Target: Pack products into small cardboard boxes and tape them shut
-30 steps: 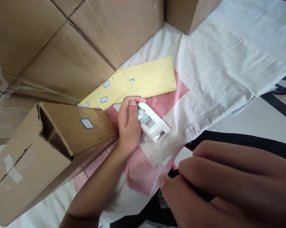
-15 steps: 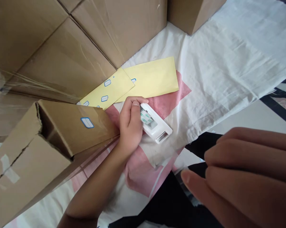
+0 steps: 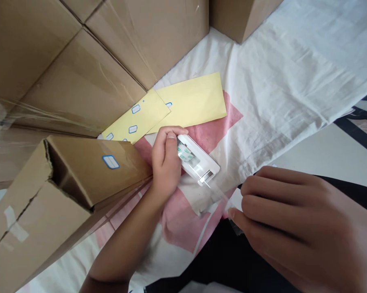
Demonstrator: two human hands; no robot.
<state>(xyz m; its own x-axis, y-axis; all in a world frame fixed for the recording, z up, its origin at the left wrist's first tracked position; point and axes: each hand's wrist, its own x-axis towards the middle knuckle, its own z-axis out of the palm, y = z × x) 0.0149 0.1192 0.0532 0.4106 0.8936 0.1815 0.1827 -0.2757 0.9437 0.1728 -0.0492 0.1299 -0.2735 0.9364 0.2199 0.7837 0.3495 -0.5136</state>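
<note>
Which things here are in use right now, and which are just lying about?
In use:
- dispenser, in the left hand
- tape, stretched from it to the right hand

Lying about, in neither hand:
- yellow sheets
- near box
- stacked boxes

Whether these matter later, I can't tell.

The dispenser (image 3: 208,162) is white (its roll (image 3: 185,153) green-printed).

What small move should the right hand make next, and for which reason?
Probably the right hand should pull the clear tape firmly against the end of the tape dispenser to tear it: the strip stretches from that end to the right hand, while the left hand grips the dispenser's other end.
</note>
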